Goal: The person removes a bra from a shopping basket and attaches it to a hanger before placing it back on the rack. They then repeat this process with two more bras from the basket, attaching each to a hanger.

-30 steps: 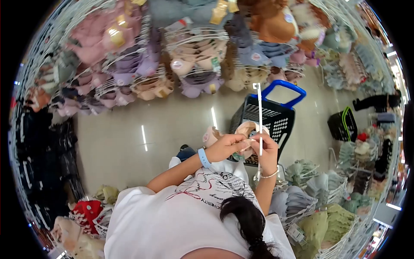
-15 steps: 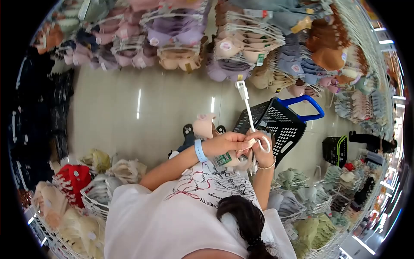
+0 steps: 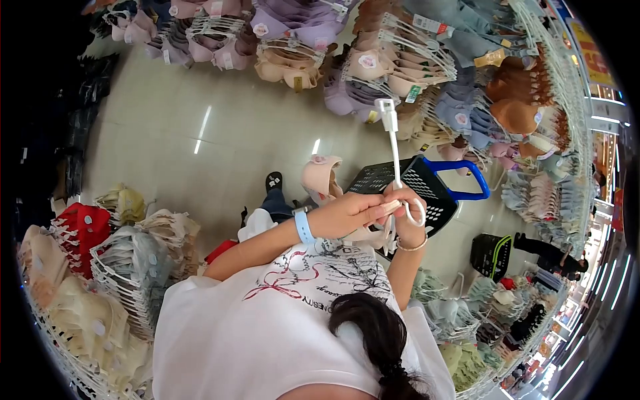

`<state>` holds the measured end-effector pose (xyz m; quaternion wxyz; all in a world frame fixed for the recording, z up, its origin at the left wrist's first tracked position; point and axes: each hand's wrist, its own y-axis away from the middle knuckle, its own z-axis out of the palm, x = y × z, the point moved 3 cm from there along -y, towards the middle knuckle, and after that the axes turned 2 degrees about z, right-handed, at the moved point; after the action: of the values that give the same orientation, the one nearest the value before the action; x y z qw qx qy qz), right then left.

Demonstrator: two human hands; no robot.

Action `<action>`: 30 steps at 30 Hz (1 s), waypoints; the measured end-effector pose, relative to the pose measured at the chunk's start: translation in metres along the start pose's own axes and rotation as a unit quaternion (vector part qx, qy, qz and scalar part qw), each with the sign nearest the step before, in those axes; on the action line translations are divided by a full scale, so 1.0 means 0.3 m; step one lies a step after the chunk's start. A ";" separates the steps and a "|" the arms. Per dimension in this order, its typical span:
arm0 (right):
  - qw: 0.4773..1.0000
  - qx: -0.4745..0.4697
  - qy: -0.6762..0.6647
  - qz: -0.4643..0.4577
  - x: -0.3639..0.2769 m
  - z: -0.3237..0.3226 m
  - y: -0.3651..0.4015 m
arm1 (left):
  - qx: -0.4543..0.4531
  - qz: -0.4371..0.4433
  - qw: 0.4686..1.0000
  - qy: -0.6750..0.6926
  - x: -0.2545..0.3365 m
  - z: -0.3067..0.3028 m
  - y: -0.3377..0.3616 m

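Observation:
A white plastic hanger [image 3: 393, 143] stands up from my right hand [image 3: 409, 229], whose fingers are wrapped round it; its hook curls beside the thumb. My left hand [image 3: 360, 212], a pale blue band on its wrist, meets the right and pinches a light-coloured strap at the hanger. A beige-pink bra [image 3: 322, 179] hangs below, one cup showing beyond my left hand and more of it under both hands. My fingers partly hide where the strap meets the hanger.
A black shopping basket [image 3: 427, 193] with a blue handle stands just beyond my hands. Hanging bras [image 3: 363, 63] line the far rack; more bras [image 3: 127, 267] fill the near racks on both sides. A black basket with green trim [image 3: 491, 257] and another person [image 3: 550, 255] are at right.
The view has shifted, and the near left racks show more. Both hands keep their hold on the hanger and strap; the bra's cup swings out further to the left of the hands.

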<state>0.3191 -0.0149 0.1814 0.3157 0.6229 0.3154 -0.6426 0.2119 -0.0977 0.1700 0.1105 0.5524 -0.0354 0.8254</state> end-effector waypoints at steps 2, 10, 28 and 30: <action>0.999 0.032 0.016 -0.004 0.000 -0.025 0.022 | 0.039 0.041 0.998 -0.029 0.009 0.036 -0.015; 0.981 0.190 0.026 0.035 0.062 -0.089 0.148 | 0.140 0.157 0.959 -0.189 -0.016 0.102 -0.064; 0.979 0.184 0.023 -0.081 0.063 -0.075 0.161 | 0.110 0.093 0.973 -0.183 -0.096 0.044 -0.071; 0.972 0.185 -0.091 -0.115 0.074 -0.076 0.184 | 0.182 0.041 0.980 -0.073 -0.139 -0.097 -0.048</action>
<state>0.3763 -0.0304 0.1579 0.1465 0.5690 0.2300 -0.7758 0.2039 -0.0846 0.1196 -0.0292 0.6200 0.0849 0.7795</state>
